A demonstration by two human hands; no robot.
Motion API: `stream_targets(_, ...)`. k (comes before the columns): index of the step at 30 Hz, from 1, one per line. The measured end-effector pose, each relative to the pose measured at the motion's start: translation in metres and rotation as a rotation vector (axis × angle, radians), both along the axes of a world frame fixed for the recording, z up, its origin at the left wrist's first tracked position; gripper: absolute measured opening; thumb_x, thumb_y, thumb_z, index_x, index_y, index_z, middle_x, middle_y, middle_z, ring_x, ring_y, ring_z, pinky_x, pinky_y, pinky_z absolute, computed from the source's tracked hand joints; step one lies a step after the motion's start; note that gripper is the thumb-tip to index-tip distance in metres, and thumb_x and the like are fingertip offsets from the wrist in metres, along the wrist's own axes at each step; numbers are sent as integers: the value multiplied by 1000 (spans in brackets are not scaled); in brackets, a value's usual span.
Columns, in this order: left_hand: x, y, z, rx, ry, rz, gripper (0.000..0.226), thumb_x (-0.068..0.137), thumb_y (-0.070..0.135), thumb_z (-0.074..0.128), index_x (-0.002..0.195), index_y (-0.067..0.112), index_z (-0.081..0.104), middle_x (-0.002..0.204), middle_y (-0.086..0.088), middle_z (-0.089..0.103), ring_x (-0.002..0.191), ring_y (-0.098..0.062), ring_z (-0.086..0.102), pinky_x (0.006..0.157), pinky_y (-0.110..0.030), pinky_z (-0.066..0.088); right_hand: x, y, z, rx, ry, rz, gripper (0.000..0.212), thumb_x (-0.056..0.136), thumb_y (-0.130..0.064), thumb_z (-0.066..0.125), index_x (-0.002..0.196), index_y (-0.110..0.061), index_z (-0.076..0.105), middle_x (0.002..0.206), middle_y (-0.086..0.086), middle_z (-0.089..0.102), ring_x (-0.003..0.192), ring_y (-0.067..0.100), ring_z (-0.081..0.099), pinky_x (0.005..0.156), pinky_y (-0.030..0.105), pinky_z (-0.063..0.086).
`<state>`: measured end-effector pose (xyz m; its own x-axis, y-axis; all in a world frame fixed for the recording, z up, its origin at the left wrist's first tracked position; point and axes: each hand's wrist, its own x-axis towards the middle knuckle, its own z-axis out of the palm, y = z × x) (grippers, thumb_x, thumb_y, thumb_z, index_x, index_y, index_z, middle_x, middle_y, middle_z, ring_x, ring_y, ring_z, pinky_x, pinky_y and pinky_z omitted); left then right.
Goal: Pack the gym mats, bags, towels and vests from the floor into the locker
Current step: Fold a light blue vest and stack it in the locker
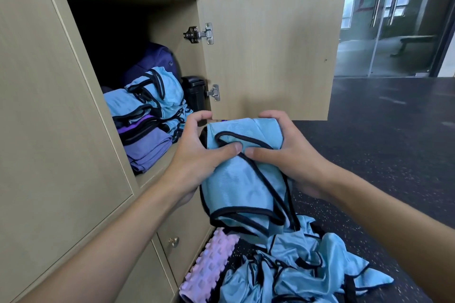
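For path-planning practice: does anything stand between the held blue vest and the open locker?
Nothing visible does. The door stands open, the left hand and right hand hold the vest outside the locker, and space remains above the stacked vests inside.

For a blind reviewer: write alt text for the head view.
The left hand and right hand grip a folded light-blue vest with black trim before an open locker holding stacked blue vests and purple items. Loose vests and a pink ridged roller lie on the dark floor below.
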<state>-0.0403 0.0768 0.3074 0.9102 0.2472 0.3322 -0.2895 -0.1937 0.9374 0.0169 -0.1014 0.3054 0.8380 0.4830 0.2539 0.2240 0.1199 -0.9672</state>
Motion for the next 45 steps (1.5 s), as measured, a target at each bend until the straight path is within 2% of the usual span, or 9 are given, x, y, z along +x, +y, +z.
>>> stream_targets(6,-10,-6,0,386,18,-154,103,64,34,93,144,53,31,147,14,39,129,3,47,106,-21,45,7,-3,4,167,130,-91,59,84,-3,75,127,-31,45,97,1,69,77,16,72,66,36,61)
stream_targets(9,-9,-3,1,582,84,-145,109,65,34,93,150,47,25,147,23,24,117,38,19,90,10,25,7,-3,4,140,128,-63,53,85,-2,73,125,-29,49,95,5,68,77,20,70,70,41,61)
stream_targets(11,-8,-1,-1,653,120,-168,116,64,36,92,154,43,19,152,23,10,119,39,10,87,13,20,6,-3,5,136,140,-55,46,86,-1,72,121,-25,55,96,7,69,79,22,69,70,40,60)
stream_targets(14,-8,0,-2,712,116,-199,124,61,38,94,156,37,15,152,33,-3,134,25,12,94,10,21,7,-4,6,134,180,-25,35,87,-1,70,115,-20,62,101,10,70,82,22,70,70,36,61)
stream_targets(23,-10,0,1,799,-95,-73,71,67,16,82,125,46,55,121,17,56,111,-1,54,92,-20,44,12,-4,6,72,346,72,36,88,-17,70,122,-13,60,97,7,73,78,21,70,66,33,58)
stream_targets(28,-5,5,2,689,-125,79,58,60,34,72,116,40,61,107,19,67,99,-7,64,83,-37,54,15,-8,6,-161,12,160,62,74,-50,79,128,-34,54,127,-4,65,107,10,68,84,24,54)
stream_targets(33,4,15,12,590,-91,137,53,63,25,83,108,43,61,98,22,65,91,-2,63,74,-26,55,31,0,10,-295,-152,183,87,55,-40,93,129,-43,47,132,1,53,115,17,62,95,36,55)
stream_targets(38,23,34,23,454,-61,205,51,68,13,88,108,31,62,96,7,63,81,-11,63,63,-26,56,69,28,21,-200,-161,171,50,74,-10,85,116,-18,60,108,10,72,99,27,71,88,41,59)
stream_targets(45,48,72,33,435,-83,338,53,82,32,79,123,47,49,105,18,64,95,-3,65,85,-32,57,114,91,44,-11,-108,273,39,83,-2,75,119,-12,64,108,7,75,99,22,72,87,37,58)
